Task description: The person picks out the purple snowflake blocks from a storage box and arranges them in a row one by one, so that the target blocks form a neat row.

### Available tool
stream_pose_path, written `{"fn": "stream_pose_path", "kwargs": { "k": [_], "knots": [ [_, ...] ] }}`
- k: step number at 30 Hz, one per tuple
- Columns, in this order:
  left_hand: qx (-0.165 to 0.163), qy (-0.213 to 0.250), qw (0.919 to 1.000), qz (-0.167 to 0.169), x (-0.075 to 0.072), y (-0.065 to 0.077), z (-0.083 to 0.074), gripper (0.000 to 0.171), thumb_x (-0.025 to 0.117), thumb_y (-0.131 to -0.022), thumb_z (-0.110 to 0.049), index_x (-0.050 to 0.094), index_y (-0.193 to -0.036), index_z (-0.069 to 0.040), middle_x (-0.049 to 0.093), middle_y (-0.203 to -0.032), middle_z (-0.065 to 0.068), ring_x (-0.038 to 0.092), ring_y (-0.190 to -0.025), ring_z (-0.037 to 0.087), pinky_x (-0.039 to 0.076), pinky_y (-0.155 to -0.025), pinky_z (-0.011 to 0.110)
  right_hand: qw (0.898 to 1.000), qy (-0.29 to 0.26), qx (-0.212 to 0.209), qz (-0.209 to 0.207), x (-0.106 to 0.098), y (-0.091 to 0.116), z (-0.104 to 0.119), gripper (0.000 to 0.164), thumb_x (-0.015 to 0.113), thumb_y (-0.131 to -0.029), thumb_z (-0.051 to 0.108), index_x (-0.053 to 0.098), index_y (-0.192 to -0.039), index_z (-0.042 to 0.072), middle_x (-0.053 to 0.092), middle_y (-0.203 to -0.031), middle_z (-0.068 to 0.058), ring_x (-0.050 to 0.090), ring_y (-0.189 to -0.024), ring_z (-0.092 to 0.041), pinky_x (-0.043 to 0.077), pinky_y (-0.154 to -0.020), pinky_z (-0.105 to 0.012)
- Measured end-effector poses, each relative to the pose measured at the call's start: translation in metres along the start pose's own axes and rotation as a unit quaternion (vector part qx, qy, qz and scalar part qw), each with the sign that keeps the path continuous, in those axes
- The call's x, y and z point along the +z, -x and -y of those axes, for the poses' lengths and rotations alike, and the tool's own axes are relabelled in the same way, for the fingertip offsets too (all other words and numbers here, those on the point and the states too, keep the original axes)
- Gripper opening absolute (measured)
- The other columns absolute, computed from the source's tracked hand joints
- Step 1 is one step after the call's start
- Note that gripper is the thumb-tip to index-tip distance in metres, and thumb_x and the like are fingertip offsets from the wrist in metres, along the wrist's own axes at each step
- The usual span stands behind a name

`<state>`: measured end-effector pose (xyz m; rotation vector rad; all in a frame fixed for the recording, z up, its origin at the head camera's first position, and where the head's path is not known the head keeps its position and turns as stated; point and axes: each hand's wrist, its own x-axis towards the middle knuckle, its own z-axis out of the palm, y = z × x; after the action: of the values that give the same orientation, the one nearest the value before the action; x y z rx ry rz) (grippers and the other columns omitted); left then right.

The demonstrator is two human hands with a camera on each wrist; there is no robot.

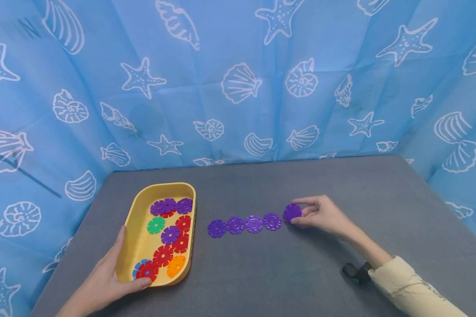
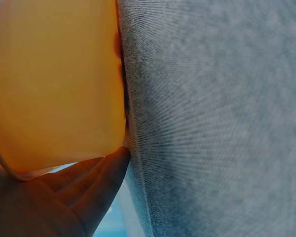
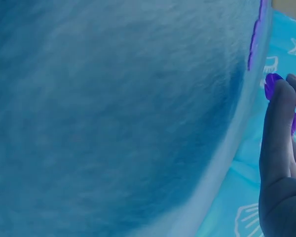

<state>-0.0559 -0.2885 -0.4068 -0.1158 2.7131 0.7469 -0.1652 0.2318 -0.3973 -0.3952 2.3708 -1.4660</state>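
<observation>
My right hand (image 1: 321, 215) pinches a purple snowflake disc (image 1: 292, 213) between thumb and fingers, at the right end of a row of several purple discs (image 1: 254, 224) on the grey table. In the right wrist view the pinched disc (image 3: 271, 85) shows partly, behind the thumb and fingers. On the left, my left hand (image 1: 110, 274) grips the near left side of a yellow plastic tray (image 1: 128, 246), its thumb over the near rim. Red, purple, green, orange and blue discs lie inside. From the left wrist view, the fingers press against the tray's outer wall (image 2: 59, 89).
The grey table (image 1: 285, 268) spreads under everything. A black strap-like object (image 1: 357, 273) sits by the right sleeve (image 1: 396, 277). Blue cloth (image 1: 222, 39) printed with white shells and starfish hangs behind the table and at both sides.
</observation>
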Motion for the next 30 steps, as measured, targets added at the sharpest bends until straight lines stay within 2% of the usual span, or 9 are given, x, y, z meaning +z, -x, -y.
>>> {"fn": "stream_pose_path", "kwargs": {
  "k": [7, 14, 18, 24, 30],
  "knots": [
    [0.003, -0.008, 1.0000, -0.001, 0.000, -0.001, 0.002, 0.138, 0.077, -0.079, -0.063, -0.020, -0.161, -0.006, 0.010, -0.165, 0.036, 0.040, -0.133, 0.050, 0.053, -0.099, 0.064, 0.998, 0.036, 0.039, 0.016, 0.000, -0.001, -0.005, 0.065, 0.081, -0.086, 0.014, 0.054, -0.140, -0.010, 0.071, -0.076, -0.004, 0.066, -0.068, -0.010, 0.050, -0.059, -0.022],
    [0.005, 0.003, 1.0000, -0.006, 0.001, -0.001, 0.002, 0.139, 0.078, -0.077, -0.064, -0.018, -0.162, -0.008, 0.013, -0.165, 0.035, 0.041, -0.131, 0.049, 0.057, -0.095, 0.060, 0.998, 0.055, 0.026, 0.016, 0.004, -0.004, -0.007, 0.063, 0.081, -0.085, 0.013, 0.056, -0.137, -0.013, 0.072, -0.071, -0.005, 0.069, -0.065, -0.013, 0.057, -0.058, -0.024],
    [0.010, 0.006, 0.9999, -0.009, 0.001, -0.001, 0.002, 0.139, 0.078, -0.078, -0.063, -0.018, -0.162, -0.008, 0.014, -0.165, 0.035, 0.041, -0.131, 0.049, 0.058, -0.093, 0.059, 0.995, 0.092, 0.030, 0.006, 0.008, -0.005, -0.006, 0.060, 0.083, -0.083, 0.015, 0.061, -0.134, -0.010, 0.071, -0.066, -0.003, 0.066, -0.059, -0.013, 0.051, -0.050, -0.023],
    [0.015, 0.009, 0.9998, -0.012, 0.001, 0.001, 0.002, 0.139, 0.079, -0.077, -0.063, -0.017, -0.162, -0.009, 0.014, -0.165, 0.033, 0.041, -0.131, 0.048, 0.058, -0.094, 0.059, 0.989, 0.143, 0.029, -0.010, 0.010, -0.005, -0.003, 0.058, 0.083, -0.083, 0.017, 0.064, -0.132, -0.007, 0.068, -0.062, 0.000, 0.061, -0.055, -0.013, 0.042, -0.045, -0.021],
    [0.020, 0.004, 0.9998, -0.009, 0.001, 0.000, 0.003, 0.137, 0.079, -0.079, -0.060, -0.018, -0.162, -0.008, 0.012, -0.165, 0.036, 0.042, -0.130, 0.048, 0.056, -0.095, 0.061, 0.985, 0.173, 0.023, -0.017, 0.014, -0.004, 0.001, 0.054, 0.082, -0.084, 0.014, 0.065, -0.130, -0.008, 0.065, -0.061, 0.002, 0.059, -0.054, -0.012, 0.045, -0.046, -0.022]
  ]
}}
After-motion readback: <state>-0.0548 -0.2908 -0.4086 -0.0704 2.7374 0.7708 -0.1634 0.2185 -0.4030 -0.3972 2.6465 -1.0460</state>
